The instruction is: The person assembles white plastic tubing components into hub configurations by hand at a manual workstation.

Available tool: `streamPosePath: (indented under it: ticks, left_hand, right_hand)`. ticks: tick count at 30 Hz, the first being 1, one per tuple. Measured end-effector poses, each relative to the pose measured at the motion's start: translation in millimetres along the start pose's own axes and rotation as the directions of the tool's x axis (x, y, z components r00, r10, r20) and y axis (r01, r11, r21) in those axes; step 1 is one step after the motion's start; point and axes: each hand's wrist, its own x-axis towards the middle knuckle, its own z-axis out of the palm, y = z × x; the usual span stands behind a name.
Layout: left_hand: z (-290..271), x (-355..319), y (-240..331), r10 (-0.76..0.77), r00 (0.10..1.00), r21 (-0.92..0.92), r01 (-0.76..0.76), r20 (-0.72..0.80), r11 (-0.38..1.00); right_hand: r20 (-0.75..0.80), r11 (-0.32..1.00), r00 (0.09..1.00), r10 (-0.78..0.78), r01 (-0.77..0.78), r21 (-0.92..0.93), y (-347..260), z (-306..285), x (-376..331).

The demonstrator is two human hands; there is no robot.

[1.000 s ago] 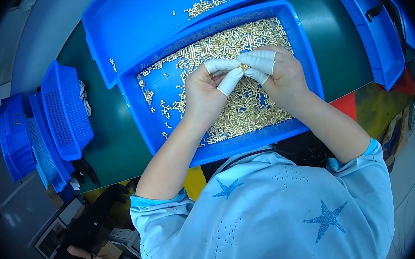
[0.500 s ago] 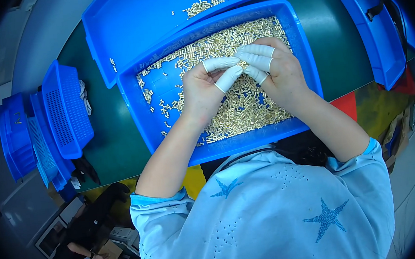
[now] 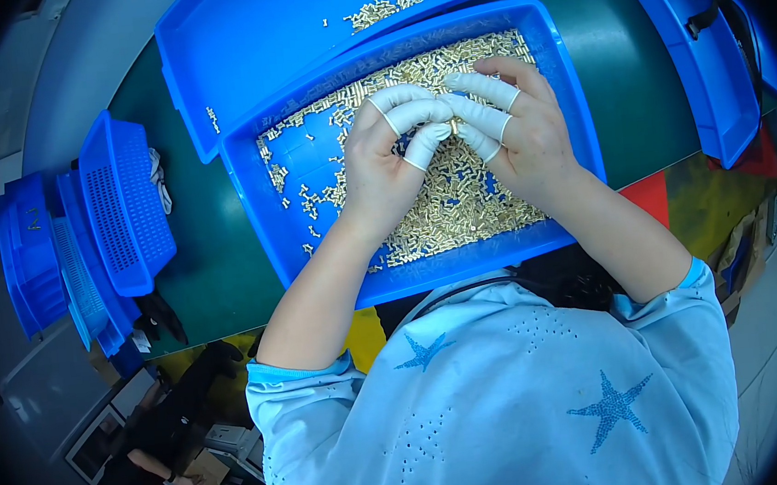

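Over a blue tray (image 3: 251, 199) full of small brass fittings (image 3: 459, 199), my two hands meet at the fingertips. White finger cots cover the thumb and several fingers of each. My left hand (image 3: 382, 171) is closed in a pinch, its thumb and fingertips at a small brass fitting (image 3: 454, 128). The thumb and index finger of my right hand (image 3: 532, 145) pinch around the same spot, while its outer fingers are bent above. My fingers hide most of the held piece, so I cannot tell whether more than one is there.
Behind stands a second blue tray (image 3: 251, 47) with a few brass fittings. Blue perforated baskets (image 3: 126, 205) are stacked on the left of the green table (image 3: 207, 286). Another blue tray (image 3: 691, 59) lies at the right. A person in dark clothing (image 3: 160, 429) is at lower left.
My left fingers have curled over, with another covered finger showing. The right fingers have spread slightly. Less brass shows between the fingertips. An orange-red thing now shows by the other person's hand.
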Motion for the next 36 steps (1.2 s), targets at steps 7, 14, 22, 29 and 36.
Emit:
streamPosePath:
  ticks: [7,14,22,29,36]
  left_hand:
    - [-1.4,-1.7,-1.6,0.014,1.0,0.087,-0.014,0.01,0.996]
    - [4.4,-0.8,-2.8,0.017,0.999,0.075,-0.014,-0.033,0.997]
    - [4.4,-3.8,-7.3,0.019,1.0,0.082,-0.018,-0.007,0.997]
    - [3.5,-3.3,-6.5,0.007,1.0,0.073,-0.009,0.024,0.997]
    - [3.9,-2.6,-6.6,-0.021,0.999,0.027,0.02,0.033,0.999]
  right_hand:
    - [0.015,0.989,1.0,0.0,0.003,-0.149,-4.8,-3.6,1.4]
    - [0.001,0.988,1.0,0.022,-0.021,-0.152,-3.2,-1.0,0.0]
    - [-0.01,0.991,1.0,0.007,-0.008,-0.136,-0.4,-0.2,-0.7]
    - [0.003,0.998,0.999,0.032,-0.031,-0.063,2.1,0.6,-1.1]
    - [0.025,0.998,0.999,0.047,-0.046,-0.036,1.8,-1.6,-0.7]
